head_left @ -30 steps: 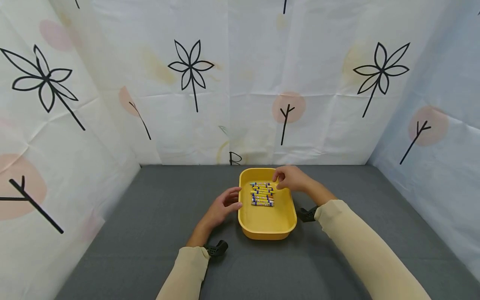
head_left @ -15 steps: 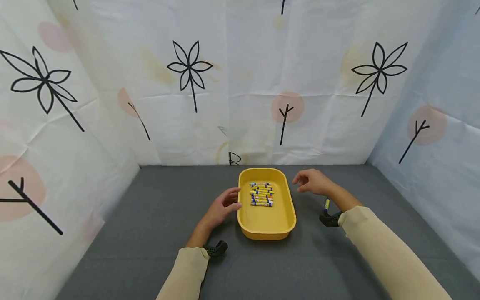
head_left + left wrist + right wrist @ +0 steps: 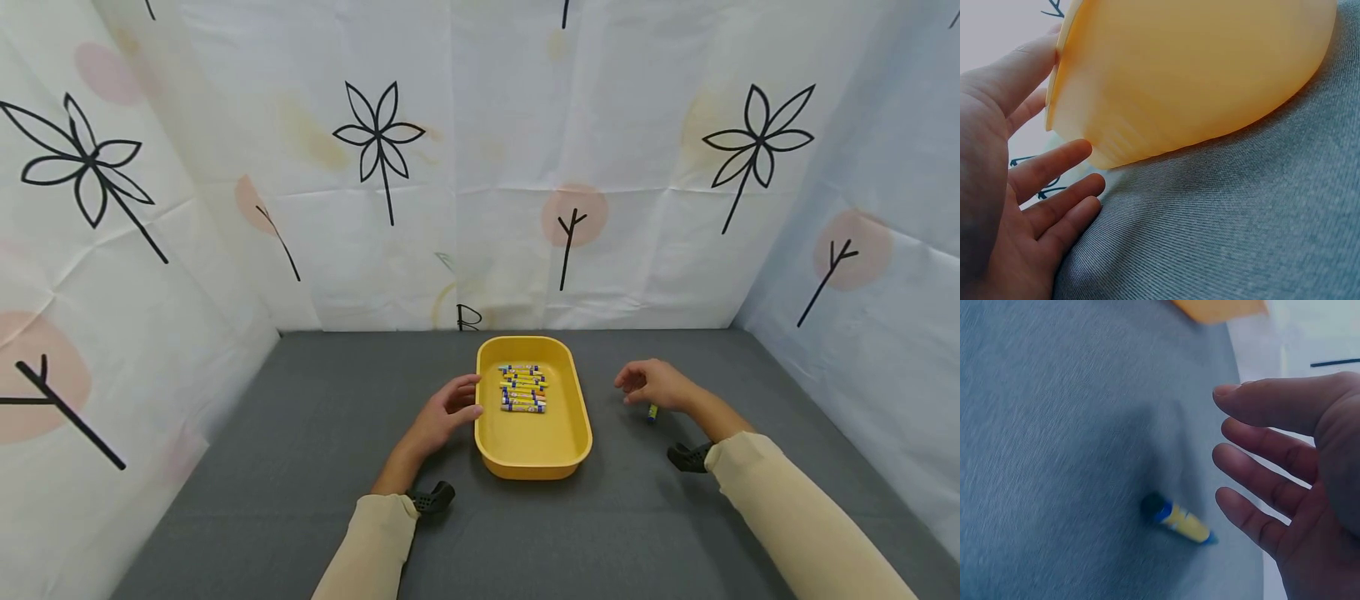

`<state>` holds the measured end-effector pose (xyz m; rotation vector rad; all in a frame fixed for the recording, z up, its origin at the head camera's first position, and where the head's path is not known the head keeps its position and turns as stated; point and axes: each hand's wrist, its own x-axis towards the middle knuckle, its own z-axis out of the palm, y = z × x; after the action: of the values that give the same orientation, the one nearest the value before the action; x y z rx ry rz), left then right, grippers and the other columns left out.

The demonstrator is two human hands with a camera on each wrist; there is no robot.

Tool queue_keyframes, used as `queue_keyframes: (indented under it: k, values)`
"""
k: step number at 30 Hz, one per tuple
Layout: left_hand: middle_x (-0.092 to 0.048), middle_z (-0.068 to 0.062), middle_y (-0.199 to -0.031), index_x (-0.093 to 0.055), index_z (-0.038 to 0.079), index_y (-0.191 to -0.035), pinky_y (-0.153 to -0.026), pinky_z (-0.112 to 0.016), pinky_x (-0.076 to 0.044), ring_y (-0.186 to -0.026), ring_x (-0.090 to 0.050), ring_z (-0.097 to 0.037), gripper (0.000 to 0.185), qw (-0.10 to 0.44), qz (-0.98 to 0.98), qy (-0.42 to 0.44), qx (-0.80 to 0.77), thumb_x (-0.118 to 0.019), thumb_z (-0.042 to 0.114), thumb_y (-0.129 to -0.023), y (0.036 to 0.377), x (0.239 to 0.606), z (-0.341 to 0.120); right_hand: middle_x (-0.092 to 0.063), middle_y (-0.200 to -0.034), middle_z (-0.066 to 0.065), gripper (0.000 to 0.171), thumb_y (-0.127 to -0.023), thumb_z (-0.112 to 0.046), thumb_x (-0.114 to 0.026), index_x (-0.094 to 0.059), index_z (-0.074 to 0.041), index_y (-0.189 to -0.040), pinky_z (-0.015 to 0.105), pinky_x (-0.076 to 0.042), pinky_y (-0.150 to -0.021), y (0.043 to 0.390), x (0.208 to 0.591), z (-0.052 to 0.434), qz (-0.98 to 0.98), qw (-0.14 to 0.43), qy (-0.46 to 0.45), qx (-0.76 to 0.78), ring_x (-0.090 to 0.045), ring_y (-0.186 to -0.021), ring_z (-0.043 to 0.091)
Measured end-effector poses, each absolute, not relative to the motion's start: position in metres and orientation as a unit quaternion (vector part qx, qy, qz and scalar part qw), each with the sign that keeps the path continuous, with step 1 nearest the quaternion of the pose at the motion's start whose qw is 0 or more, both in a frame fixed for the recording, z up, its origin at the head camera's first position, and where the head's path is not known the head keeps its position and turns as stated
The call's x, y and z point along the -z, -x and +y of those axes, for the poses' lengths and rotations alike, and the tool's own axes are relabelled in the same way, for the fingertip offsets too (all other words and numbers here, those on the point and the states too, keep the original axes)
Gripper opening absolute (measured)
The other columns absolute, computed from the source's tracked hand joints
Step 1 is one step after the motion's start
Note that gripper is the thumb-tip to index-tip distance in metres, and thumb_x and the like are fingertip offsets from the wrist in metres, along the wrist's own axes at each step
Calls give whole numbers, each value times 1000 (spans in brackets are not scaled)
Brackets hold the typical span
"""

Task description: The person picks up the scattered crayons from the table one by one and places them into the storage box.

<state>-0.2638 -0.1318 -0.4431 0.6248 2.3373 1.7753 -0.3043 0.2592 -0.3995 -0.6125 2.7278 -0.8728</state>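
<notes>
One loose crayon (image 3: 653, 412) on the grey mat (image 3: 315, 433), to the right of the yellow tray (image 3: 573, 417) and well apart from its right rim, nearer the mat's right edge than its left. Yellow wrapper, blue bands, dark tip; long axis running roughly front to back on the mat, seen in the right wrist view (image 3: 1179, 520) as a short stub lying flat, touching nothing but the cloth. Just over it, the right hand (image 3: 656, 385), fingers (image 3: 1260, 465) spread and loosely bent, holding nothing, crayon under the fingers and just off the palm, a small gap between skin and wrapper. Far the nearer hand of the two. Left hand (image 3: 442, 415) across the tray, on the mat beside the left rim, relaxed and apart, thumb laid against the tray's outer wall in the left wrist view (image 3: 1019, 75), other fingers just short of the base; gripping nothing. Inside the tray, toward its far end, a row of like crayons (image 3: 523, 387) lying crosswise, side by side. Around the mat's back and side edges, white cloth walls (image 3: 450, 167) printed with black flowers and pink dots.
</notes>
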Motion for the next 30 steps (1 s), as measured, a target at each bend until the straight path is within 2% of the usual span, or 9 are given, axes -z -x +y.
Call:
queue_keyframes:
  k: [7, 12, 23, 30]
  values:
    - [-47, -25, -141, -40, 1, -145, -103, -49, -40, -125, -50, -36, 54, 69, 776, -207, -591, -61, 10, -96, 263, 442, -131, -67, -106, 18, 24, -82, 1, -74, -65, 4, -104, 50, -50, -86, 305, 410, 275, 934, 114, 193, 278, -61, -103, 39]
    - [-46, -25, -141, -40, 1, -145, -103, -50, -40, -125, -50, -36, 55, 67, 777, -205, -592, -62, 11, -96, 262, 441, -130, -67, -104, 17, 23, -82, -3, -75, -65, 3, -102, 50, -50, -84, 304, 417, 288, 941, 97, 194, 261, -62, -101, 39]
    - [-46, -25, -142, -40, 1, -146, -103, -49, -40, -126, -49, -37, 55, 69, 778, -203, -590, -62, 13, -96, 261, 441, -129, -67, -99, 12, 24, -79, -3, -77, -65, 3, -100, 48, -50, -80, 295, 417, 306, 943, 93, 204, 248, -63, -92, 31]
    - [-45, -26, -142, -40, 2, -145, -103, -50, -40, -126, -48, -38, 59, 68, 780, -203, -587, -64, 21, -95, 261, 440, -131, -64, -84, 2, 21, -78, -2, -77, -66, 0, -96, 38, -47, -68, 287, 420, 313, 946, 97, 194, 243, -57, -76, 18]
